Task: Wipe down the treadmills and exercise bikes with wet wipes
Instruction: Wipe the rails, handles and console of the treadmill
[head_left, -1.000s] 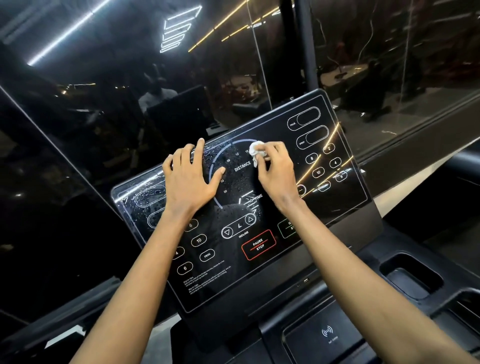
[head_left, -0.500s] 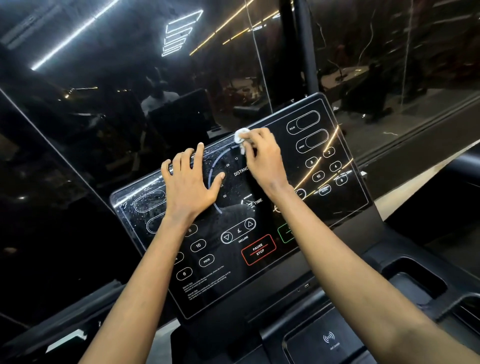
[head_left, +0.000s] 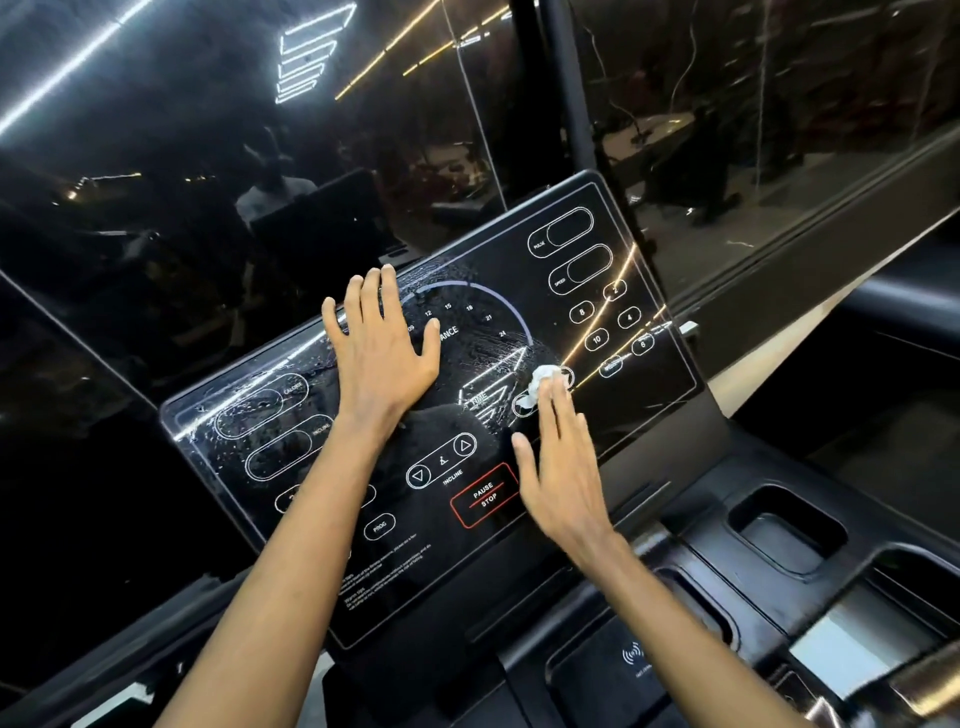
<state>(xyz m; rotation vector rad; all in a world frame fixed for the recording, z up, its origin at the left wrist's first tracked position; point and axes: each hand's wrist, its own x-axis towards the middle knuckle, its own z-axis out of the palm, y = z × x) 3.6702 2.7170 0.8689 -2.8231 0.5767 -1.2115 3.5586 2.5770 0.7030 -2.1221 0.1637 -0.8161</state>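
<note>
Wet wipe (head_left: 540, 385) pinned under right grip's (head_left: 563, 467) straight fingers; dry-looking keypad (head_left: 596, 339) just right of it; left grip (head_left: 382, 348) splayed flat.

Left hand (head_left: 384, 358) splayed flat, right hand (head_left: 563, 478) outstretched

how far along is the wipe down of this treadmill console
Done: the console shows wet streaks over its left ovals and centre dial. In hand: the right hand presses the wipe flat beside the TIME marking, while the left hand rests flat on the console. Left: the number keypad, the PAUSE STOP button and the trays show no streaks. No other machine is in view.
</note>
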